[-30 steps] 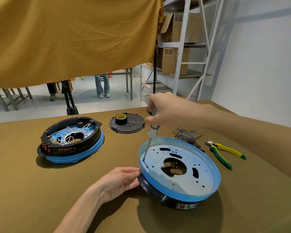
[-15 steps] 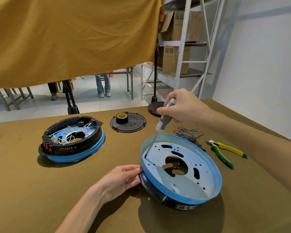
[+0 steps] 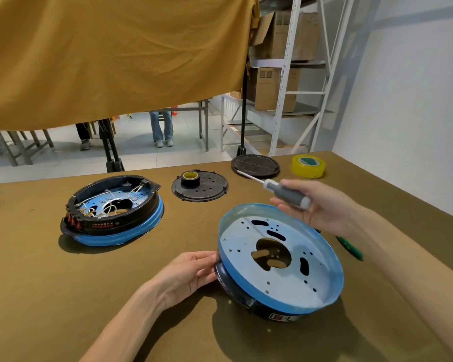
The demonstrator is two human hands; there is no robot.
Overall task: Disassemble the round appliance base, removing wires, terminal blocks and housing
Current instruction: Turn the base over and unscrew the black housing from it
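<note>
Counter (image 3: pixel 37 296) open front-left. I see left hand (image 3: pixel 186 275) flat, touching base (image 3: pixel 280 259) rim; right hand (image 3: pixel 322 207) grasping screwdriver (image 3: pixel 285 193) above far edge.

Olive-brown table (image 3: pixel 50 296), two round bases (image 3: pixel 280 259) (image 3: pixel 113 210), black covers (image 3: pixel 199 185), yellow tape (image 3: pixel 308 166)

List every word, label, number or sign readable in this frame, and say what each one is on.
None can be read.
Sticker on the near base: red and white, print too small.
Print on the black ring of the far base: blurred.
Marks on the green plier handle: blurred.
Labels on the cardboard boxes: too small.
</note>
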